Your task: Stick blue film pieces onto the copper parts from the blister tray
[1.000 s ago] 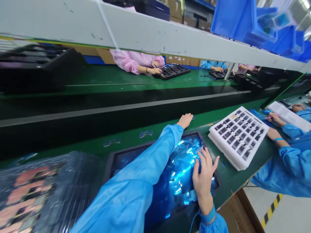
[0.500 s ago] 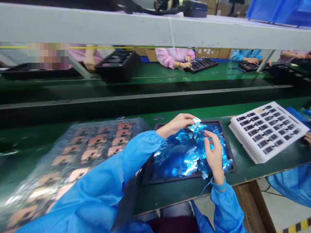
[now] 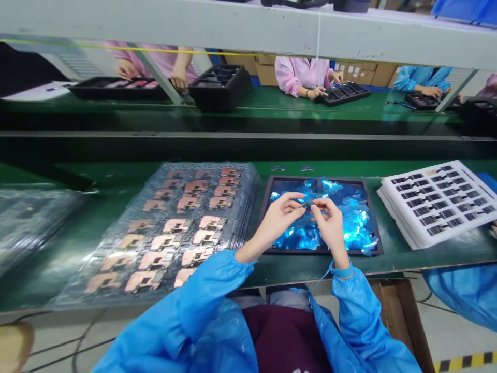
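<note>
Over the black tray [image 3: 265, 207] of loose shiny blue film pieces [image 3: 355, 223], my two hands meet fingertip to fingertip. My left hand [image 3: 283, 215] pinches a small dark flat piece [image 3: 308, 203] from the left side. On the other side, my right hand [image 3: 329, 223] grips the same piece between thumb and fingers. Most of the piece is hidden by the fingers, so its exact kind cannot be made out. Beyond the tray, two small flat parts [image 3: 307, 169] lie on the green bench.
To the left stands a stack of clear plastic trays [image 3: 155, 287] with copper-coloured parts. White foam trays [image 3: 404, 228] of black parts are stacked at right. A shelf beam [image 3: 233, 26] crosses overhead. Co-workers' hands [image 3: 316, 93] work on the far bench [image 3: 264, 98].
The view has shifted, showing more of the left side. My hands, apart earlier, have come together. The shiny piece my left hand held looks dark now, or is another piece; my right hand has closed.
</note>
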The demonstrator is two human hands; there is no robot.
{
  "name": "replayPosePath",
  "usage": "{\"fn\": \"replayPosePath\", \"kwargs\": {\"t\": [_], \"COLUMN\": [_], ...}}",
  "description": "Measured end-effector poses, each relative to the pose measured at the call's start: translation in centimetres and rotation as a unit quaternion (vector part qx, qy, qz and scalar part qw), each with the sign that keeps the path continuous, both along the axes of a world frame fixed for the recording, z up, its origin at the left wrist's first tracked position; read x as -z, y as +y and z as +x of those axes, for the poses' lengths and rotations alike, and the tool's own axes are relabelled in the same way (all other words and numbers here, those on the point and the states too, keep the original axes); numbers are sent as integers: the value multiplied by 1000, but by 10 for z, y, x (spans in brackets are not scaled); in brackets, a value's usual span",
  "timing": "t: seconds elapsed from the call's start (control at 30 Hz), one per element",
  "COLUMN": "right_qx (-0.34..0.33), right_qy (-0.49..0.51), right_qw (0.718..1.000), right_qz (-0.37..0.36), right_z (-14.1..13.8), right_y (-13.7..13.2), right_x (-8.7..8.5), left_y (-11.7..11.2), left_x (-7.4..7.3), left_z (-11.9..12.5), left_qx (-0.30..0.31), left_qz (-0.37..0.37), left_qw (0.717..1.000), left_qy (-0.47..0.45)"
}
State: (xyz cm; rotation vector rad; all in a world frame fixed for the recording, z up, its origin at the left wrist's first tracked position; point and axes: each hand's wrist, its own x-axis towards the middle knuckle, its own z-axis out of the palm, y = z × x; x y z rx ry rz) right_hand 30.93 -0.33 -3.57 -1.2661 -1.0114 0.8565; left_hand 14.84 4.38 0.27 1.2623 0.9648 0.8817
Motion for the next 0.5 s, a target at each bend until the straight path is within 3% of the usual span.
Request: {"fn": "replayPosePath", "kwargs": {"t": [0.17, 0.33, 0.5], "right_qx": [-59, -98, -119], "right_qy": [-52, 18, -46], "right_qw": [996, 995, 992], "right_qz": [46, 3, 10], "right_z": [-10, -24, -31], "right_y": [-2, 9, 18], "right_x": [-8, 2, 11], "left_y": [-13, -23, -28], "left_x": [10, 19, 30], "left_z": [-13, -24, -33], "left_qx": [-52, -117, -152], "left_qz": [36, 103, 135], "left_qw": [997, 984, 972], "left_qy": [38, 88, 119]}}
